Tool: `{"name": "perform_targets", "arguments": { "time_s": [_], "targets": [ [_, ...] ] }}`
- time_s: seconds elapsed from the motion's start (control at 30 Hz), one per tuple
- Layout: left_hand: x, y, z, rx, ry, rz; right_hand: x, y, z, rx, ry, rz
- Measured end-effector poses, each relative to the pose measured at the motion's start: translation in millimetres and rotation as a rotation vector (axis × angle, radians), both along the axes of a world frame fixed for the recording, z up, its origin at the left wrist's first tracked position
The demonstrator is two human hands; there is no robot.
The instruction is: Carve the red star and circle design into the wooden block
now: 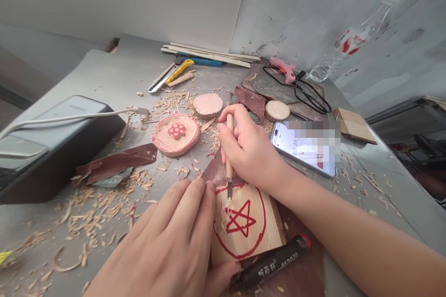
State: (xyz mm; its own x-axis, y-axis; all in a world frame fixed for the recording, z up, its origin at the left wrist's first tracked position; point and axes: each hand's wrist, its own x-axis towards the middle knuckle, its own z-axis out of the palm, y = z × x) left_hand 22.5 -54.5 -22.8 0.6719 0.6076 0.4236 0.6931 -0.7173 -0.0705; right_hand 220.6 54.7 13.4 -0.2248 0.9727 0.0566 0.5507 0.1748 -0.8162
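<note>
Head camera view looks down on a person's two hands over a grey tabletop point(114, 79) scattered with pale wood shavings point(94, 209). The right hand point(247, 148) is closed in a pencil-like grip around a small carving tool point(229, 167) with a pale wooden handle, its steel tip touching the top of a wooden block point(244, 227) at the red circle drawn there. The left hand point(163, 241) lies open and flat, fingers together, over the block's left edge. The block sits at front centre on brown sandpaper point(306, 274), with a red five-pointed star inside the circle. A dark marker point(270, 262) with a red cap lies just beside its lower edge. Farther back are a round wood slice point(175, 134) carved with a red flower, two plain wood discs point(207, 105), and a smartphone point(303, 148), partly blurred. A pink glue gun point(282, 69) and a yellow-handled utility knife point(167, 74) lie near the wall.
</note>
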Motion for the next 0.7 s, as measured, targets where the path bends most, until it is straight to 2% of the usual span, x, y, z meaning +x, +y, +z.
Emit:
{"name": "perform_targets", "arguments": {
  "time_s": [0.23, 0.5, 0.7],
  "targets": [
    [-6, -3, -7.5, -0.011, -0.021, -0.009, 4, 5, 0.1, -0.048, 0.072, 0.019],
    [-11, -11, -21.6, -0.061, -0.139, 0.013, 9, -2, 8.0, 0.133, 0.189, -0.024],
    [-16, -11, -25.5, -0.091, -0.069, 0.008, 6, -7, 8.8, 0.167, 0.150, 0.014]
  ]
}}
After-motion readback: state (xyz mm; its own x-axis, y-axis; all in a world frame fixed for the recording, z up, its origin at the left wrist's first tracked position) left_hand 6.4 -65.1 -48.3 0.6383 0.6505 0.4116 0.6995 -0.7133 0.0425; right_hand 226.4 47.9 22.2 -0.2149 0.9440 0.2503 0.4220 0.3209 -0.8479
